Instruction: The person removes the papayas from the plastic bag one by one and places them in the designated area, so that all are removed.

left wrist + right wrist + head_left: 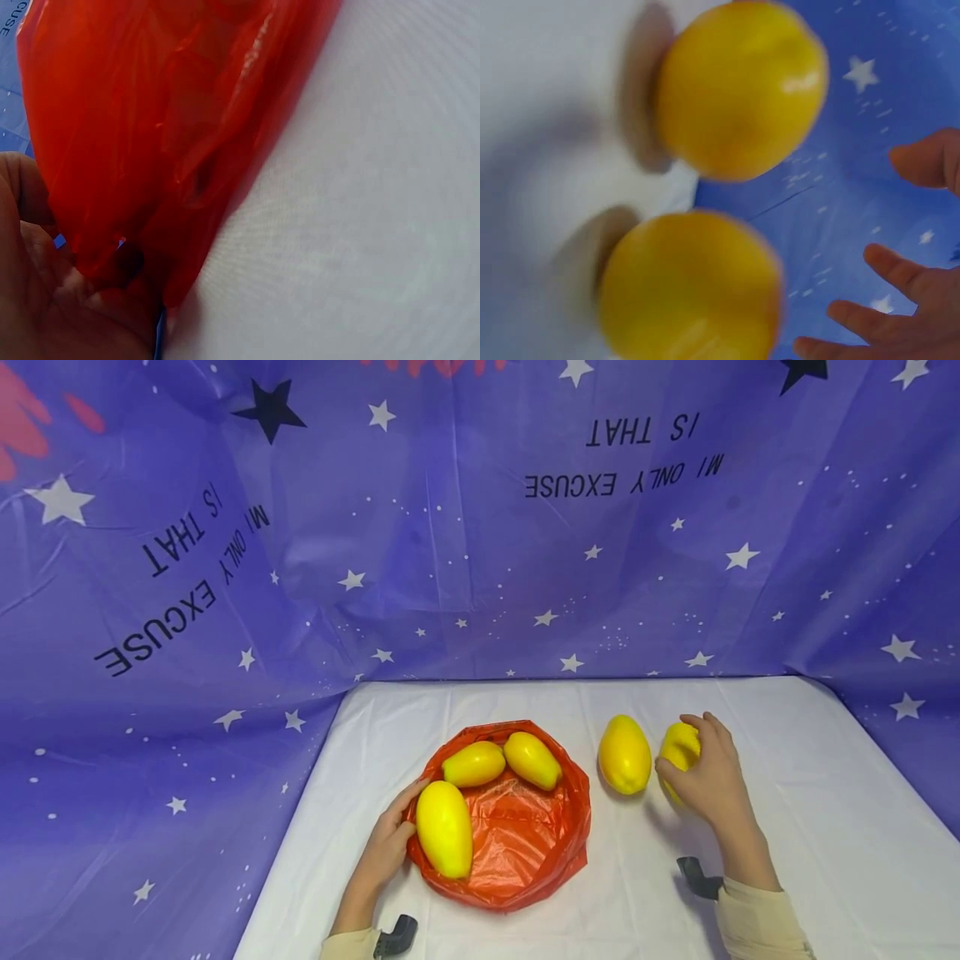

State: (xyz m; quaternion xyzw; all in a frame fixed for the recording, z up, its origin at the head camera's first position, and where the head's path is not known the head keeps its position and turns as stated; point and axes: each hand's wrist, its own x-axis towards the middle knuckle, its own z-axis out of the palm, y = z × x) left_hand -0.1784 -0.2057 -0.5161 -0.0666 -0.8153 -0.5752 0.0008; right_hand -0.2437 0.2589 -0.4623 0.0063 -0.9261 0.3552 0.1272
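Note:
My left hand holds the left rim of a red plastic bag, which spreads open on the table. In the left wrist view, red film runs down between the fingers and thumb. A large yellow mango-like fruit and two smaller ones lie inside the bag. To its right stands another large yellow fruit. My right hand reaches over the rightmost yellow fruit, partly covering it. The right wrist view shows the spread fingers apart from both fruits.
A white cloth covers the table. Behind and at the sides hangs a purple-blue sheet with stars and lettering. Dark curved mounts sit at both wrists.

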